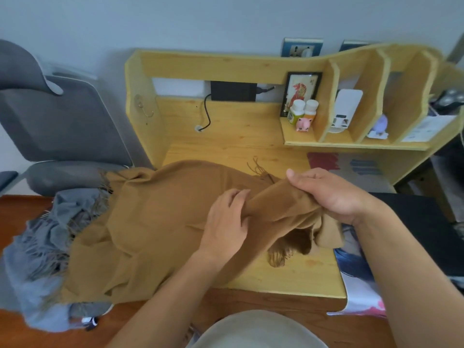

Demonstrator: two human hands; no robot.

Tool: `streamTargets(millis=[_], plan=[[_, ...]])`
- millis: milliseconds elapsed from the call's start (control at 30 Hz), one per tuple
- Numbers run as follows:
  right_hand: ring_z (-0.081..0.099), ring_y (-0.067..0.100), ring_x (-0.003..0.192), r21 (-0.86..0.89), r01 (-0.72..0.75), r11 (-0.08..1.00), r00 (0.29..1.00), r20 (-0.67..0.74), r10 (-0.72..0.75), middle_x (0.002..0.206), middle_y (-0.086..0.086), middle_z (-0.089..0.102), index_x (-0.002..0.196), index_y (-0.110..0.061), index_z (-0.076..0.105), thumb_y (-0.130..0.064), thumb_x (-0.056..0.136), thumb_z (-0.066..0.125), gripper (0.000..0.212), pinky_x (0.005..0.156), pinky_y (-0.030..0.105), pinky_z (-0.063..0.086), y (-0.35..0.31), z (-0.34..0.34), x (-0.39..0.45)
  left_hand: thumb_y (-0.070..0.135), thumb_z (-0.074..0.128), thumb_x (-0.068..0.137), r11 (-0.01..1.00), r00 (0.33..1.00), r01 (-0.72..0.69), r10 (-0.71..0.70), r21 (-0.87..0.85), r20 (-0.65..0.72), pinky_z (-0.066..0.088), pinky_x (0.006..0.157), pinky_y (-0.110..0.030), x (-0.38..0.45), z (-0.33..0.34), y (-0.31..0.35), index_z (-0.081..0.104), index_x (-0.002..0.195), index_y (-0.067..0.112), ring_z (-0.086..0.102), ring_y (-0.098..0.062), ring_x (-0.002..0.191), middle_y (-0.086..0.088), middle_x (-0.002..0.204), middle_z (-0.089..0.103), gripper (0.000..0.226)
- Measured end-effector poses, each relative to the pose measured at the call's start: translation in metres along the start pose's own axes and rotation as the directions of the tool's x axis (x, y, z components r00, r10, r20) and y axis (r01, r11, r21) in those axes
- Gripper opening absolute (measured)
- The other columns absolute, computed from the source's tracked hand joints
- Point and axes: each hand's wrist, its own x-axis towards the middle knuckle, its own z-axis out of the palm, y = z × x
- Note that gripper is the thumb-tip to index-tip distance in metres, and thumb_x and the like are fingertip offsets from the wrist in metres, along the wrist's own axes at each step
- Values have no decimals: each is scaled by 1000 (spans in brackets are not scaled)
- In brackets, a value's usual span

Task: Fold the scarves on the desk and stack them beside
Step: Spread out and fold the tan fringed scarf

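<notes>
A brown fringed scarf [160,222] lies spread and rumpled over the left half of the wooden desk [283,275]. Its right end is gathered into a thick roll. My left hand [226,227] grips that roll from the left, fingers curled round the cloth. On the right, my right hand [329,194] holds the same bunched end from above, thumb pointing left. A fringed tail hangs below my right hand. A grey fringed scarf [42,252] lies crumpled at the desk's left edge, partly under the brown one.
The desk has a raised back with a shelf holding two small bottles [302,110], a pink toy [304,123] and a framed picture [300,91]. A black cable [207,114] hangs at the back. A grey chair [57,121] stands left. A printed mat [356,280] lies right.
</notes>
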Motion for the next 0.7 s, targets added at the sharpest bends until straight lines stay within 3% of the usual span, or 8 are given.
streamTargets(millis=[67,167,233,300,433,500,567,700], plan=[[73,35,80,34,-13,999,1000,20,12,91,22,75,95,-8,79,-61,87,60,57,78,42,58,11,-8,-1,16,58,101,999,999,28,-29,-17,-46,46,94,-31,2,-4,-4,66,114,17,59,-20,107,3,110,61,15],[71,31,95,13,-12,1000,1000,5,12,103,15,74,108,-16,73,-66,68,81,65,90,46,54,31,-22,-2,13,47,105,950,982,144,-173,-275,-81,46,78,-33,6,-30,2,61,92,21,59,-13,85,10,87,62,21],[69,17,97,-235,-17,972,999,-47,6,105,-2,72,111,-30,65,-52,70,85,52,89,36,54,38,-23,-1,11,47,104,889,975,155,-207,-431,-76,42,75,-28,10,-61,12,62,89,23,58,-4,81,12,84,64,25],[63,8,95,-482,-57,874,987,-158,-24,103,-16,64,117,-40,54,-31,78,84,50,81,27,51,48,-17,5,14,48,105,851,989,144,-143,-505,41,39,73,-31,12,-95,26,62,84,20,54,-8,73,12,77,61,25],[53,12,94,-532,-40,846,857,-454,-245,102,-11,51,126,-30,54,2,81,63,56,74,27,41,64,-3,20,33,55,104,890,979,126,-42,-437,197,33,63,-35,9,-133,47,48,69,22,40,-11,59,10,62,42,37],[51,13,102,-516,-17,857,762,-561,-323,110,-5,51,126,-23,58,13,78,55,60,82,27,41,67,-5,24,39,62,99,932,972,137,-61,-337,228,37,64,-32,10,-144,45,58,75,25,48,-6,60,14,64,54,28],[52,17,101,-489,-41,871,692,-643,-328,109,0,56,120,-20,63,16,75,52,59,82,30,42,69,-11,27,40,71,92,926,949,199,-100,-321,299,47,72,-30,11,-155,40,68,94,35,62,-3,71,12,83,70,6],[51,19,97,-480,-185,857,703,-674,-226,105,2,62,107,-20,71,9,79,51,45,79,31,40,78,-29,34,31,81,85,916,878,228,-47,-330,476,51,101,-37,6,-180,29,58,123,59,66,-8,106,16,119,69,53]])
